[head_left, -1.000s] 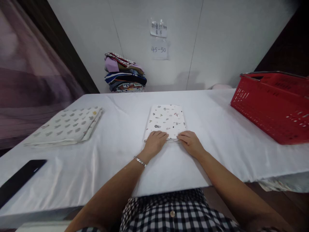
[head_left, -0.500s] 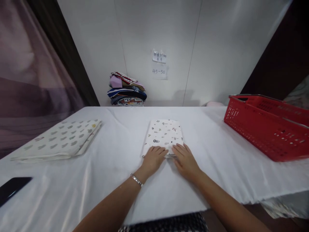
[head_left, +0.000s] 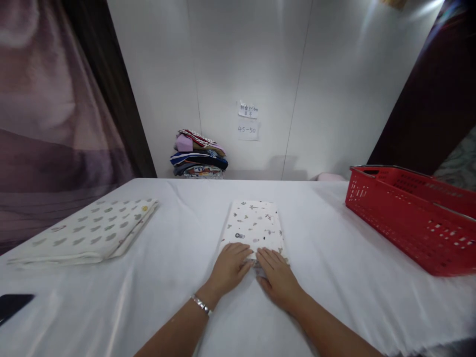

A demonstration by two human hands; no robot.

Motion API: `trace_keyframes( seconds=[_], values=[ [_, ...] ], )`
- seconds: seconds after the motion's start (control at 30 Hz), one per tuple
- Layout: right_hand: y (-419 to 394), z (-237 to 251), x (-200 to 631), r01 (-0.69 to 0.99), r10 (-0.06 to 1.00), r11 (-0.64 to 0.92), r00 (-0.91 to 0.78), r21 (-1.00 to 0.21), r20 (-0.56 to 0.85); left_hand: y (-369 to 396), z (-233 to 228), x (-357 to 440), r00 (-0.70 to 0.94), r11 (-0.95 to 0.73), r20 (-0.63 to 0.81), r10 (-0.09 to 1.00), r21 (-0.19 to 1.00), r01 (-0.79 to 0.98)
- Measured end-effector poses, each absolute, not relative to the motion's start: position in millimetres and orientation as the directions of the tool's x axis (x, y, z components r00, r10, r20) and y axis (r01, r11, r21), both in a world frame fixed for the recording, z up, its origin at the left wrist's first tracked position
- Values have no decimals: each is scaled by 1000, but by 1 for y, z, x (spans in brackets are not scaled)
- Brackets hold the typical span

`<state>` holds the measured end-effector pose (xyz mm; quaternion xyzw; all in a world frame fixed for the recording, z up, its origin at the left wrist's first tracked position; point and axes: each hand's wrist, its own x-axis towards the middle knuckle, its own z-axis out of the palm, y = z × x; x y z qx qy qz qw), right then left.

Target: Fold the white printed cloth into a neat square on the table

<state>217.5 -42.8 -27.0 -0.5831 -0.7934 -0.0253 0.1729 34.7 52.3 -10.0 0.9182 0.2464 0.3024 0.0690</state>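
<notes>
Resting extended fingers on the folded printed cloth (head_left: 253, 225), central on the counter (head_left: 316, 223), the right hand (head_left: 278, 278) probably holds its layers flat. Whether the left hand (head_left: 226, 268) pinches its near edge, I cannot tell.

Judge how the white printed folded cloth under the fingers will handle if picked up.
The white, printed, rectangular cloth is folded fabric, so it may sag or unfold if lifted by one edge. Lying flat and low, it probably won't tip or roll.
</notes>
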Motion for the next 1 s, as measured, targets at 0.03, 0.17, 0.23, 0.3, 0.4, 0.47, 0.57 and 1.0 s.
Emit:
trace_keyframes(
  seconds=[0.03, 0.17, 0.23, 0.3, 0.4, 0.47, 0.57, 1.0],
  values=[
    [-43, -27, 218, 932, 918, 321, -263, -168, 298, 58, -12, 31, 628, -834, 552, 549, 319, 449],
    [-41, -29, 217, 932, 923, 309, -247, -188, 294, 81, -20, 16, 284, -512, 435, 854, 612, 603],
    [-40, -31, 216, 930, 918, 310, -239, -198, 317, 88, -21, 13, 209, -338, 266, 941, 723, 602],
    [-39, -33, 220, 921, 909, 325, -242, -213, 340, 86, -19, 14, 187, -229, 146, 971, 783, 579],
    [-40, -34, 243, 897, 890, 366, -260, -248, 376, 65, -15, 20, 176, -133, 45, 983, 840, 526],
    [-42, -35, 268, 874, 872, 406, -284, -266, 399, 43, -14, 24, 271, -107, -27, 962, 877, 469],
    [-48, -33, 303, 871, 868, 410, -282, -272, 408, 17, -13, 25, 478, -137, -81, 875, 904, 405],
    [-34, 2, 240, 950, 954, 231, -179, -210, 240, 92, 6, 75, 588, -722, 418, 692, 372, 584]
  ],
)
